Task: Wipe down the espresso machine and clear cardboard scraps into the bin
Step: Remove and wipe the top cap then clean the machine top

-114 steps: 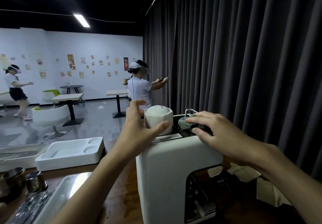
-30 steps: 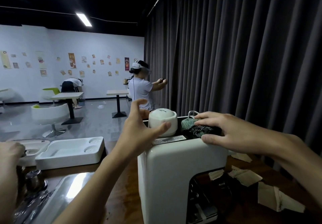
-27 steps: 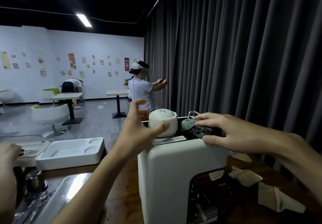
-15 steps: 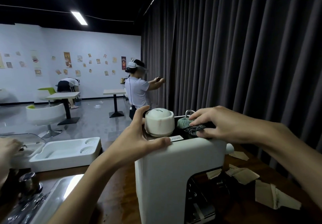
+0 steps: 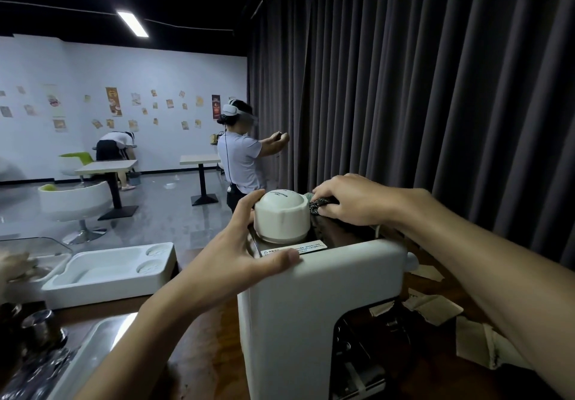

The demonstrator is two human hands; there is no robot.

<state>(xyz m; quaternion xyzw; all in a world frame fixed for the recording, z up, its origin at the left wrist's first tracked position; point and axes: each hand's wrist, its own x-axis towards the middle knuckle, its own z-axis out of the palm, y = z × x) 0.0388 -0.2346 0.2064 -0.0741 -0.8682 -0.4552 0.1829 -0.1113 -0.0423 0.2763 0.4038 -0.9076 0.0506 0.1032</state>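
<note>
While atop machine [image 5: 311, 306], cup [image 5: 281, 216] beside cloth [image 5: 317, 205].

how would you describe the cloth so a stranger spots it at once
Find the white espresso machine on the counter. On its dark top, right of the white domed cap, the right hand grips the cloth. It alone is dark, speckled and woven.

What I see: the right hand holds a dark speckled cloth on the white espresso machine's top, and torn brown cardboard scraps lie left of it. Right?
The head view shows the torn brown cardboard scraps right of the white espresso machine, not left. The right hand does hold the dark speckled cloth on its top.
</note>
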